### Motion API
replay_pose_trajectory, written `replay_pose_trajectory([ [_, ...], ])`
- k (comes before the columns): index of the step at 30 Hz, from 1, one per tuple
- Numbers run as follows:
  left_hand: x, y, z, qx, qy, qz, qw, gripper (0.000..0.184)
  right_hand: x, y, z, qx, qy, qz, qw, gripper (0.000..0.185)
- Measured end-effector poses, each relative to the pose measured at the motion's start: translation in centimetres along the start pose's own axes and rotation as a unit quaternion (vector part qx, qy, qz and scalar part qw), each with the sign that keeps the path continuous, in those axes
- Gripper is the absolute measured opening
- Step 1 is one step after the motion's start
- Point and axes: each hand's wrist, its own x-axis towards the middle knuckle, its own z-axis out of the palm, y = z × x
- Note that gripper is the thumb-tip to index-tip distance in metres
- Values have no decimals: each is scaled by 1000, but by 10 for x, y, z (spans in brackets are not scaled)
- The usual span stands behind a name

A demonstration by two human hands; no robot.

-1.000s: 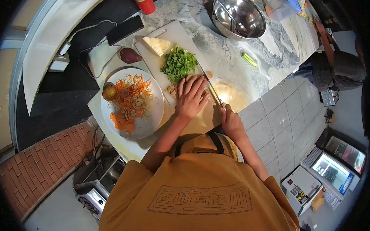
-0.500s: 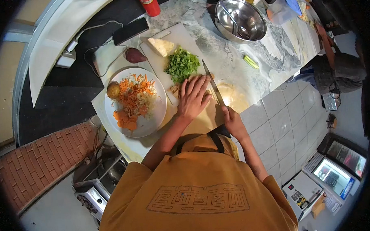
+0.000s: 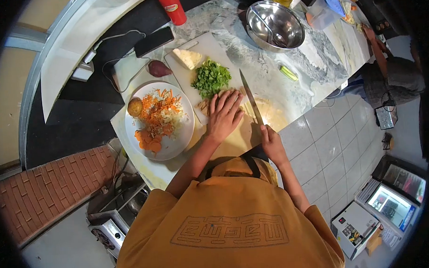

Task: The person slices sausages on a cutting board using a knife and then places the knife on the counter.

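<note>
My right hand (image 3: 273, 143) is closed around the handle of a long knife (image 3: 252, 98), whose blade points away from me at the right edge of the white cutting board (image 3: 217, 45). Flat on the board rests my left hand (image 3: 224, 118), fingers stretched out over some light-brown pieces (image 3: 203, 107) that it mostly covers. Just beyond its fingertips lies a pile of chopped green leaves (image 3: 210, 78). A pale wedge-shaped chunk (image 3: 188, 58) sits at the board's far left, with a dark reddish root vegetable (image 3: 159, 68) beside the board.
Left of the board, a white plate (image 3: 179, 143) holds shredded carrot (image 3: 164, 105), carrot slices (image 3: 148, 140) and a round brown vegetable (image 3: 135, 107). A steel bowl (image 3: 286, 30) with a spoon, a green stalk piece (image 3: 288, 73), a phone (image 3: 153, 41) and a red bottle (image 3: 173, 10) stand farther off. Another person (image 3: 394, 75) is at the right.
The knife has moved a little to the right, away from my left hand. My left hand stays flat in the same place on the board.
</note>
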Motion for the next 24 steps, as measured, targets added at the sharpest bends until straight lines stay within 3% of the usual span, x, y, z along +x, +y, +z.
replay_pose_trajectory([
  [9, -2, -3, 1, 8, 11, 12, 1000, 50, -5, 6, 10, -94, 24, -37, 995, 38],
  [24, -2, -3, 2, -10, 22, 7, 1000, 47, -8, -3, 10, -133, 24, -38, 990, 36],
])
